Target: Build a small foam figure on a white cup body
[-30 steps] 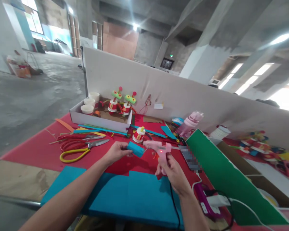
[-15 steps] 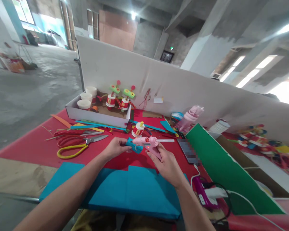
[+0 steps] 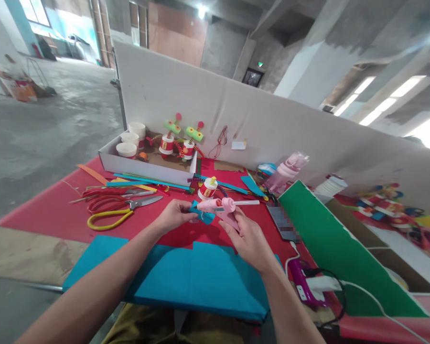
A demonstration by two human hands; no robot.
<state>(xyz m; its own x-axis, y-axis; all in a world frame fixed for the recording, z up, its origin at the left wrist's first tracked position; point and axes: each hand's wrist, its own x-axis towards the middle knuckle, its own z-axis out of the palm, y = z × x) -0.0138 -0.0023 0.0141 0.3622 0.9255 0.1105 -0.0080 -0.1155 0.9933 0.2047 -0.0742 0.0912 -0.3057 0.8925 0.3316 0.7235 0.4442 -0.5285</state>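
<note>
Between the fingers of my left hand (image 3: 175,214) is pinched a small blue paper piece (image 3: 207,217), curled in shape. My right hand (image 3: 249,239) is wrapped around the handle of a pink glue gun (image 3: 222,209), with a clear glue stick (image 3: 247,202) poking out of its back. The gun's nozzle points left and lies over the blue piece; whether it touches cannot be made out. Just behind the gun stands a red and white paper cup figure (image 3: 208,188) with coiled dark arms and a yellow bit on top.
Scissors with yellow handles (image 3: 109,220) and red-handled tools (image 3: 107,203) lie left. A white box (image 3: 146,173) holds cups and finished figures. On the right are a phone (image 3: 282,222), a purple power strip (image 3: 306,284), a green board (image 3: 329,253) and a pink bottle (image 3: 288,172). Blue sheets (image 3: 200,282) cover the front edge.
The view has shifted slightly. Both hands keep their grip, and the glue gun's nozzle stays over the blue paper piece with hardly any movement.
</note>
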